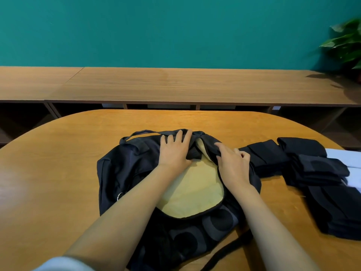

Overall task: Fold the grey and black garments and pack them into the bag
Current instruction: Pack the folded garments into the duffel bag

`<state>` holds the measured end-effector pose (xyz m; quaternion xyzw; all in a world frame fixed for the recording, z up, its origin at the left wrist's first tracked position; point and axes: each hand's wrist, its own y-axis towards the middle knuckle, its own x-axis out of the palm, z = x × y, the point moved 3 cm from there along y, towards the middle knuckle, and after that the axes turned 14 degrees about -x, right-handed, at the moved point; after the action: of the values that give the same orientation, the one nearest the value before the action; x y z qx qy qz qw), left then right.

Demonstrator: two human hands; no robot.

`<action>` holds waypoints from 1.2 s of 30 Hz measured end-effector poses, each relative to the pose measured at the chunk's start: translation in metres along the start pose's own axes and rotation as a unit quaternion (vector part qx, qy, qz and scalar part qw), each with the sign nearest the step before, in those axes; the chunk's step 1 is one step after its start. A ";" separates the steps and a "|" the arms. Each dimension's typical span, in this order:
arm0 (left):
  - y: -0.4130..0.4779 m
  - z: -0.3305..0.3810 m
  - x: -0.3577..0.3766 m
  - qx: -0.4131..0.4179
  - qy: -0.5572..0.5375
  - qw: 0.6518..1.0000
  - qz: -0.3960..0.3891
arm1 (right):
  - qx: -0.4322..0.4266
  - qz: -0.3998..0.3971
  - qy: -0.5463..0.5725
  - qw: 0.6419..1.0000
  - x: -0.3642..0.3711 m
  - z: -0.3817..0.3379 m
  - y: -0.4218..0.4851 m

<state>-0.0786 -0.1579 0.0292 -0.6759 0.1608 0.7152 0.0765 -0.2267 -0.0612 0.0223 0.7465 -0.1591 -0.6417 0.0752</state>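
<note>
Bag: a dark bag [125,169] lies at the middle of the worktop [58,173], mouth gaping towards the camera. Large grey rings are printed on its near panel.
Lining: the pale yellow lining [193,188] is exposed across the mouth, and no garment shows on the part in view.
Left hand: the left hand [174,151] lies palm down on the far, upper side of the bag. Its fingers are straight and spread, pointing away, and press the fabric flat. The forearm runs bare across the lining from the lower left.
Right hand: the right hand [232,163] sits on the right rim of the mouth. The forefinger lies along the rim, the other fingers are curled over it, and the hand grips the fabric there. The forearm enters from the lower right.
Handle: one carry loop [140,132] stands out at the far left edge of the bag.
Strap: a dark strap [224,251] trails from the near side over the worktop.
Ring: a metal ring [120,195] hangs at the left side of the bag.
Black garments: the folded black garments [316,173] are stacked to the right of the bag, and the nearest piece lies just beside the right hand.
White item: a white sheet or cloth [340,156] lies under the far right of the stack; its nature cannot be told.
Sleeve: a light sleeve [64,264] shows at the lower left.
Surroundings: a low wooden shelf unit [175,85] runs along a teal wall [156,26], with a leafy plant [345,42] at its right end.
</note>
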 end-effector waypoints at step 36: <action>-0.035 -0.063 -0.008 -0.016 0.017 0.997 -0.080 | 0.039 -0.163 -0.108 0.980 -0.056 0.041 -0.061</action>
<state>-0.0069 -0.1452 0.0302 -0.6995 0.0962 0.6978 0.1205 -0.2652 0.0181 0.0487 0.6910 -0.0669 -0.7156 -0.0771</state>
